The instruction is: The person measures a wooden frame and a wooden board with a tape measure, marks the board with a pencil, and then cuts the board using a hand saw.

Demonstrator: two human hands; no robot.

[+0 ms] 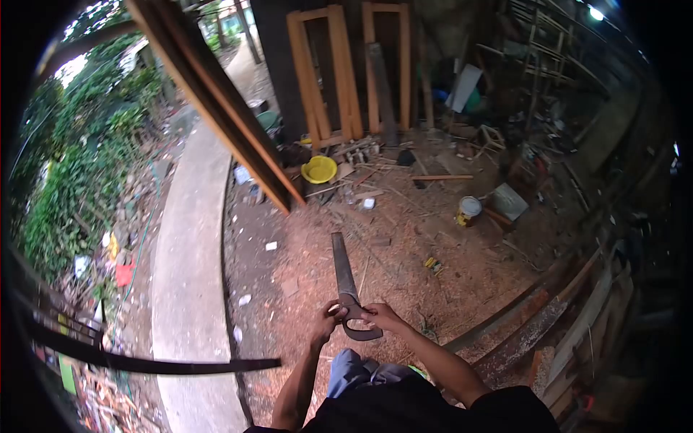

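A handsaw (pixel 343 270) is held in front of my body, its blade pointing away from me and its dark handle (pixel 362 334) toward me. On the left side, where blade meets handle, my left hand (pixel 330 318) is closed with its fingertips at the saw. From the other side my right hand (pixel 382 317) pinches the upper part of the handle. The handle's loop shows below my hands, and no fingers pass through it. Exactly how the left fingertips grip is too small to make out.
Wood shavings cover the ground (pixel 404 252). A concrete path (pixel 189 245) runs along the left. Tall planks (pixel 216 108) lean beside it. Wooden frames (pixel 339 72) stand at the back, near a yellow basin (pixel 318 169). A bucket (pixel 469 209) and stacked boards (pixel 534 325) are right.
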